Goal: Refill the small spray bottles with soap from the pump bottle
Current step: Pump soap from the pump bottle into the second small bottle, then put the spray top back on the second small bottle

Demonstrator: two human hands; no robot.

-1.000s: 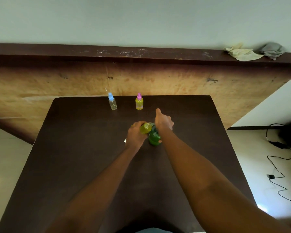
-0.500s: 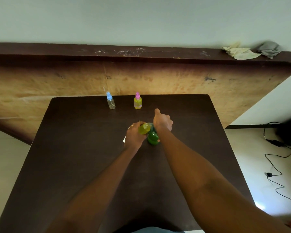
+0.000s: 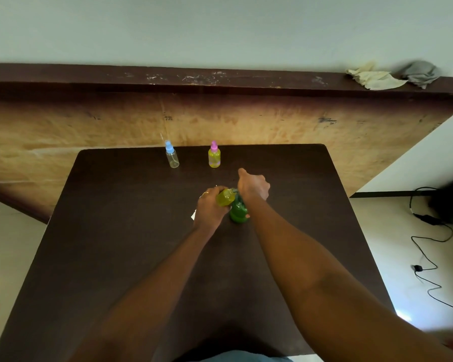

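At mid-table, left hand [image 3: 209,208] grips yellow bottle [image 3: 225,198]; right hand [image 3: 253,188] clasps green pump bottle [image 3: 238,211].

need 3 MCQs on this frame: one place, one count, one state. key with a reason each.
1. Where does the clear small spray bottle with blue cap stand relative to the yellow-filled small spray bottle with pink cap?
A) to its left
B) to its right
C) on top of it

2. How many small bottles stand unheld on the dark brown table?
A) one
B) two
C) four

3. The small yellow bottle in the left hand is:
A) upright on the table
B) held tilted beside the green plastic pump bottle
C) lying flat on the table

Key:
1 A: the blue cap is on the left side.
2 B: only the far-edge pair stands free.
3 B: it is gripped slanted, with the right hand curled over the pump top.
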